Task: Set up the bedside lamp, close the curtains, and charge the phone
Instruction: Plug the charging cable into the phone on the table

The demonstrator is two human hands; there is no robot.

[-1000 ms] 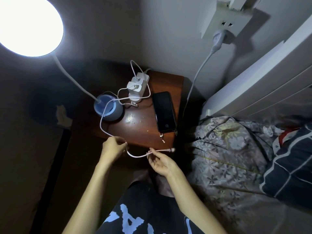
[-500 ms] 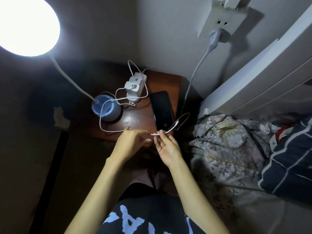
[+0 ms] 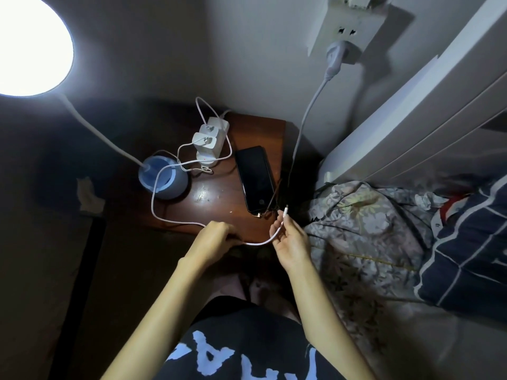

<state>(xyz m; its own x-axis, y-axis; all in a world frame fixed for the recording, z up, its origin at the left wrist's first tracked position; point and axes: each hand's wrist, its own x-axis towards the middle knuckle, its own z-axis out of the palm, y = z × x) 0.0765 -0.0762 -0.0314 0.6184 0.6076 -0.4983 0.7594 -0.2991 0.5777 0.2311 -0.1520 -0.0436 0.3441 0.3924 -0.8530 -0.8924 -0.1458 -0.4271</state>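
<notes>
— Head view: right hand [image 3: 290,239] pinching white cable [image 3: 258,243] near its plug, tip pointing up just beside phone [image 3: 255,178].
— Left hand [image 3: 214,241]?
— Gripping same cable, curled, over desk [image 3: 219,198] front edge. Phone lying flat near lit lamp [image 3: 163,178].

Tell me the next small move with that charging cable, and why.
Probably guide the cable's plug to the phone's near end and push it in. The right hand pinches the white cable just behind the plug, which sits apart from the phone; the left hand holds the slack.
</notes>
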